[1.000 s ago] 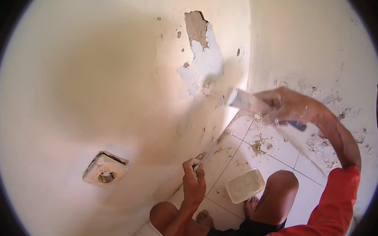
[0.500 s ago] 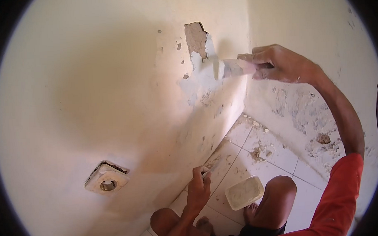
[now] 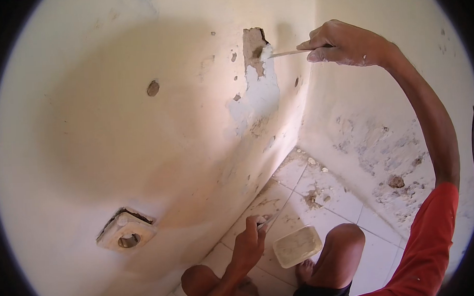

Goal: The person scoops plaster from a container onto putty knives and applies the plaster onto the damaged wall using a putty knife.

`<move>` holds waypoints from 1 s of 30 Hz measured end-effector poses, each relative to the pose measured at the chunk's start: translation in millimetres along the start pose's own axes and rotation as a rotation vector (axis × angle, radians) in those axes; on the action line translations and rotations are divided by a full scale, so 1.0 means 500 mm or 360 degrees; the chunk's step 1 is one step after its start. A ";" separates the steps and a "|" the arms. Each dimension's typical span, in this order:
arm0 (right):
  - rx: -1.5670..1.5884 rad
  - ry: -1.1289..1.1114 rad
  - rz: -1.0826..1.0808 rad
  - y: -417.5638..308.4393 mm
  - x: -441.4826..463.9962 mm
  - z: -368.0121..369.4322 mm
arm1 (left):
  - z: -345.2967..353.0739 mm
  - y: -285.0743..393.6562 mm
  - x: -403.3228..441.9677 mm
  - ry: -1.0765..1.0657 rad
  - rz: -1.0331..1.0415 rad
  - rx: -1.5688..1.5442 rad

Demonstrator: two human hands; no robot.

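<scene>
My right hand (image 3: 348,44) is raised at the wall, its fingers closed on a putty knife (image 3: 290,54) seen nearly edge-on. The blade tip, with a dab of white filler (image 3: 266,53) at it, meets the side of a bare, chipped patch (image 3: 252,42). Below that patch spreads smoothed pale filler (image 3: 264,94). Low down between the knees, my left hand (image 3: 248,244) is wrapped round a second thin-bladed putty knife (image 3: 272,220), its handle mostly hidden. A shallow rectangular tub (image 3: 298,246) with pale residue stands on the floor beside my foot.
A square socket box (image 3: 127,230) juts from the wall at lower left. The wall has a round hole (image 3: 153,88) and small chips. Crumbs of debris (image 3: 313,198) lie on the floor tiles (image 3: 330,214) near the corner. The right-hand wall (image 3: 388,142) is rough and pitted.
My right hand has moved up, and its putty knife has turned from flat against the filler to edge-on at the bare patch. The view has shifted slightly; my left hand keeps its hold.
</scene>
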State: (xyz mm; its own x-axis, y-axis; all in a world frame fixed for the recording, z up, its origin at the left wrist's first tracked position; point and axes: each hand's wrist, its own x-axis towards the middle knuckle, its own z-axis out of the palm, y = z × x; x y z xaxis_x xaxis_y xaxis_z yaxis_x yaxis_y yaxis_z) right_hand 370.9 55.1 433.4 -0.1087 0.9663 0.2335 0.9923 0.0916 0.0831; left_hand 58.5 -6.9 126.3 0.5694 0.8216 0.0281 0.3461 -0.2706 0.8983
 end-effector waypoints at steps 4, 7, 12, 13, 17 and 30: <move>0.0045 -0.0154 0.0155 -0.015 0.016 -0.023 | 0.006 -0.020 -0.001 -0.0012 0.0041 0.0058; 0.0128 -0.0186 0.0131 -0.008 0.026 -0.029 | -0.008 -0.004 -0.001 -0.0141 -0.0042 0.0097; 0.0148 -0.0174 0.0126 -0.010 0.033 -0.036 | -0.008 -0.008 -0.003 -0.0180 -0.0065 0.0109; 0.0155 -0.0166 0.0123 -0.003 0.036 -0.037 | -0.010 -0.005 -0.003 -0.0175 -0.0034 0.0091; 0.0140 -0.0105 0.0062 0.018 0.051 -0.038 | -0.016 0.002 -0.003 -0.0221 -0.0100 0.0119; 0.0038 -0.0019 0.0077 0.033 0.084 -0.054 | -0.013 -0.006 -0.005 -0.0206 0.0018 0.0095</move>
State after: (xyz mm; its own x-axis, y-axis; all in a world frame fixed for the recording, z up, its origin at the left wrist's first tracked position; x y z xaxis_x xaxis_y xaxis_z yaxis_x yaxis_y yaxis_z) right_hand 380.9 90.7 470.6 -0.0598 0.9725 0.2252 0.9975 0.0500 0.0491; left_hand 51.1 -4.7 126.4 0.6637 0.7476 -0.0219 0.3805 -0.3123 0.8705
